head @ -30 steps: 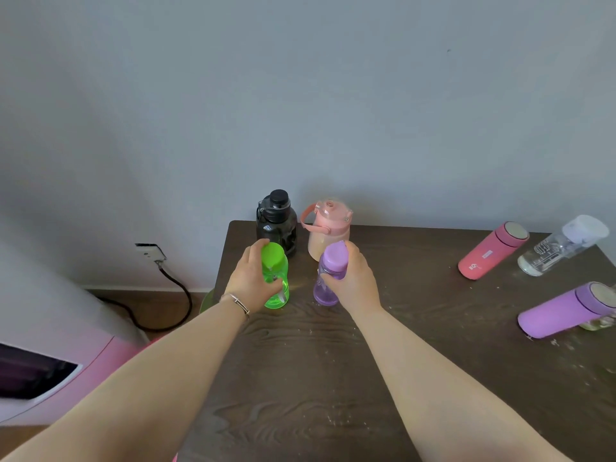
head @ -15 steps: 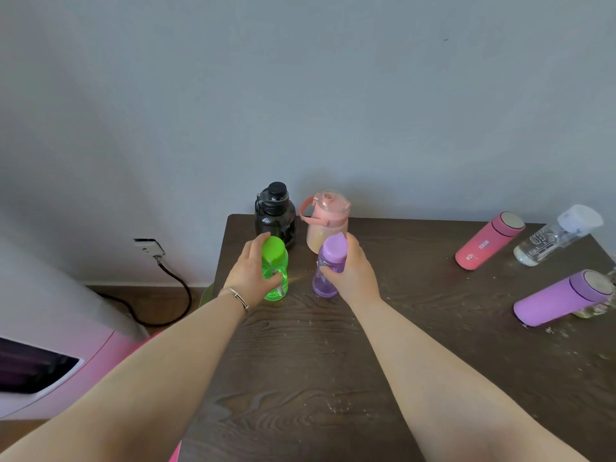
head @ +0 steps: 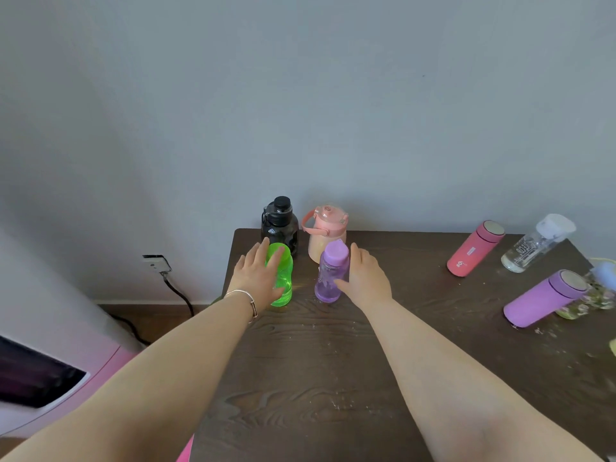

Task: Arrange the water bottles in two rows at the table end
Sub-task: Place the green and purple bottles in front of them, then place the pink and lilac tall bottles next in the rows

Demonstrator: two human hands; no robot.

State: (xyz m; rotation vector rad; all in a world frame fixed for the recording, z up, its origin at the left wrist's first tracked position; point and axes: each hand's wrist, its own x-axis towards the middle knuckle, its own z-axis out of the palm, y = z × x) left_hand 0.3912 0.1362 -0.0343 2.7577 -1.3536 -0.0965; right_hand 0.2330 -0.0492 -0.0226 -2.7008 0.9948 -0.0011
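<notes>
At the left end of the dark wooden table (head: 333,378), a black bottle (head: 280,223) and a peach bottle (head: 328,228) stand upright against the wall. In front of them stand a green bottle (head: 285,278) and a small purple bottle (head: 331,271). My left hand (head: 256,278) is spread open against the green bottle's left side. My right hand (head: 365,278) is open beside the purple bottle, thumb near its base. Lying on the right are a pink flask (head: 475,248), a clear bottle with a white cap (head: 536,243) and a purple flask (head: 546,298).
A floral clear bottle (head: 591,296) lies behind the purple flask at the right edge. A wall socket with a black cable (head: 156,263) sits left of the table. A pink and white appliance (head: 43,368) stands on the floor at lower left.
Both hands have let go: the fingers that gripped the green and purple bottles have opened and drawn slightly off them. Both bottles stay standing in front of the back pair.
</notes>
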